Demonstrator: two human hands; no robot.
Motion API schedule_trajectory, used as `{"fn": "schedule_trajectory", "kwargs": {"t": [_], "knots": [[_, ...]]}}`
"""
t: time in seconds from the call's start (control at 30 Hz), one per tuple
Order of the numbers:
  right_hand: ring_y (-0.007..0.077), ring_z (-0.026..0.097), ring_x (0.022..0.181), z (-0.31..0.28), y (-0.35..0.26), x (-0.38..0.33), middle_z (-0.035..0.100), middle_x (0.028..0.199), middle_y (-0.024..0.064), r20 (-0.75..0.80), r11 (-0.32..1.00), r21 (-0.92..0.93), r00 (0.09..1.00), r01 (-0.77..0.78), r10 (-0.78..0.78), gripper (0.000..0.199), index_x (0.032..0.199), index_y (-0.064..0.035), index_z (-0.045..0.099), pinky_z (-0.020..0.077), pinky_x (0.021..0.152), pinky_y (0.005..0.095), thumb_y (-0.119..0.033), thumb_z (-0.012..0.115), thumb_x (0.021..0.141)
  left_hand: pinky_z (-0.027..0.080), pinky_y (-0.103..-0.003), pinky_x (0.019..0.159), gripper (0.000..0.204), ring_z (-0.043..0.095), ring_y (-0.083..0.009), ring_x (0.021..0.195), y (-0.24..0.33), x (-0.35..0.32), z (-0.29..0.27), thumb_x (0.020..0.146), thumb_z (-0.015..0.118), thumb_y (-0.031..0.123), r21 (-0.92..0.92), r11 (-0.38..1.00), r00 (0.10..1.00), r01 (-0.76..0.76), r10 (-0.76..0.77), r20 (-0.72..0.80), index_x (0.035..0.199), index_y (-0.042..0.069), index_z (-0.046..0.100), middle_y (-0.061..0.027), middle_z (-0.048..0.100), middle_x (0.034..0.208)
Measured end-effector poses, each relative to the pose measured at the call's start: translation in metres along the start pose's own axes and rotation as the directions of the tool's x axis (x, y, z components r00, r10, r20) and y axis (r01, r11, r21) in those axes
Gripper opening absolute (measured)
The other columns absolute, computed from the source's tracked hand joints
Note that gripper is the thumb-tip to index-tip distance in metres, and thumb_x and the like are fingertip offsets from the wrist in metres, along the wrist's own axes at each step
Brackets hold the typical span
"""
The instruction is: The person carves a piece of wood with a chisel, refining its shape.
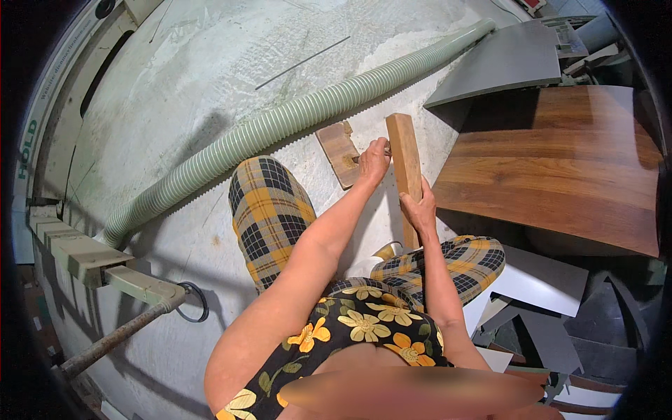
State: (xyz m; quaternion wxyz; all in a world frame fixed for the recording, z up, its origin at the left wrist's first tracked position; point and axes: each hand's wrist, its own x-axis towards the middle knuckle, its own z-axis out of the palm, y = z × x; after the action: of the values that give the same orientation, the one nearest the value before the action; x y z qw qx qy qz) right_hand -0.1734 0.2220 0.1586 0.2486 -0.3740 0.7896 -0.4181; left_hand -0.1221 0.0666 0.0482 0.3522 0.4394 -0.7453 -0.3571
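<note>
Holding a wood strip (405,168), the right hand (418,207) is wrapped tight around its lower part. The strip stands nearly upright, with its top end pointing to 12 o'clock. Its low end drops down between the person's knees.

The left hand (373,159) sits just at 9 o'clock of the strip, near its top. This hand is closed too. Something small and thin pokes out of it toward the strip, but it is too small to tell what it is.

A small flat wood block (338,152) lies on the floor at 9 o'clock of the left hand, just beside it. Some pale dust lies on the block.

The person's legs wear checked yellow and black trousers (269,213). One knee is at 8 o'clock of the hands and the other is at 5 o'clock.

A long green ribbed hose (294,115) runs over the grey floor (175,77) from 8 o'clock up to 1 o'clock, past the block.

A big brown board (560,161) lies at 3 o'clock of the hands. A grey board (504,63) lies above it at 1 o'clock. More grey and white boards (553,280) are piled at 5 o'clock.

A rusty pipe (112,339) on a green machine part is far off at 8 o'clock.
</note>
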Motion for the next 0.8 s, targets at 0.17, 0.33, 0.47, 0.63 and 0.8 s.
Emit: {"fn": "schedule_trajectory", "kwargs": {"t": [0.17, 0.33, 0.47, 0.63, 0.8], "knots": [[0.0256, 0.063, 0.097, -0.004, -0.012, -0.002, 0.064, 0.108, 0.0175, -0.006, 0.998, 0.053, 1.0, -0.03, 0.031, 0.06, 0.129, -0.0023, 0.049, 0.0485, 0.086, 0.0357, -0.016, 0.067, 0.074, 0.048, -0.048, 0.076, 0.032, 0.06, -0.038, 0.091, -0.004, 0.0, 0.0, 0.072, 0.064, 0.004, 0.004, 0.998, 0.997, 0.061, -0.061, 0.042, 0.103, 0.009, 0.055, -0.0168, 0.061, 0.096], [0.0254, 0.063, 0.097, 0.001, 0.01, 0.0, 0.065, 0.108, 0.0173, 0.026, 0.997, 0.047, 0.998, -0.064, 0.063, 0.063, 0.131, -0.0022, 0.049, 0.0487, 0.086, 0.0357, -0.019, 0.067, 0.073, 0.05, -0.05, 0.071, 0.023, 0.062, -0.0395, 0.083, -0.003, -0.003, 0.004, 0.079, 0.063, 0.008, 0.029, 1.0, 1.0, -0.006, 0.006, 0.006, 0.1, 0.009, 0.053, -0.0165, 0.06, 0.093], [0.0257, 0.063, 0.098, 0.002, 0.011, 0.002, 0.065, 0.108, 0.0179, 0.031, 0.999, 0.027, 0.999, -0.021, 0.02, 0.063, 0.13, -0.002, 0.049, 0.0486, 0.087, 0.0356, -0.019, 0.067, 0.073, 0.05, -0.05, 0.071, 0.021, 0.063, -0.0394, 0.084, -0.008, -0.002, 0.001, 0.081, 0.062, 0.009, 0.004, 1.0, 1.0, -0.003, 0.003, -0.001, 0.1, 0.009, 0.053, -0.0163, 0.061, 0.094], [0.0263, 0.063, 0.098, 0.002, 0.008, 0.001, 0.065, 0.108, 0.0183, -0.002, 1.0, -0.007, 1.0, -0.026, 0.026, 0.061, 0.13, -0.0018, 0.05, 0.0487, 0.087, 0.0358, -0.018, 0.066, 0.073, 0.05, -0.049, 0.072, 0.021, 0.063, -0.0392, 0.085, -0.002, -0.003, -0.001, 0.081, 0.062, 0.01, 0.026, 1.0, 1.0, 0.01, -0.011, 0.023, 0.101, 0.01, 0.054, -0.016, 0.061, 0.094], [0.0222, 0.063, 0.09, 0.001, 0.005, -0.001, 0.065, 0.104, 0.015, 0.004, 1.0, 0.009, 1.0, -0.019, 0.019, 0.062, 0.131, -0.0015, 0.049, 0.0506, 0.079, 0.0337, -0.016, 0.066, 0.073, 0.05, -0.049, 0.073, 0.023, 0.062, -0.0384, 0.087, 0.001, -0.003, -0.004, 0.079, 0.063, 0.009, 0.019, 1.0, 1.0, 0.001, -0.002, 0.028, 0.101, 0.009, 0.053, -0.0158, 0.06, 0.094]]}}
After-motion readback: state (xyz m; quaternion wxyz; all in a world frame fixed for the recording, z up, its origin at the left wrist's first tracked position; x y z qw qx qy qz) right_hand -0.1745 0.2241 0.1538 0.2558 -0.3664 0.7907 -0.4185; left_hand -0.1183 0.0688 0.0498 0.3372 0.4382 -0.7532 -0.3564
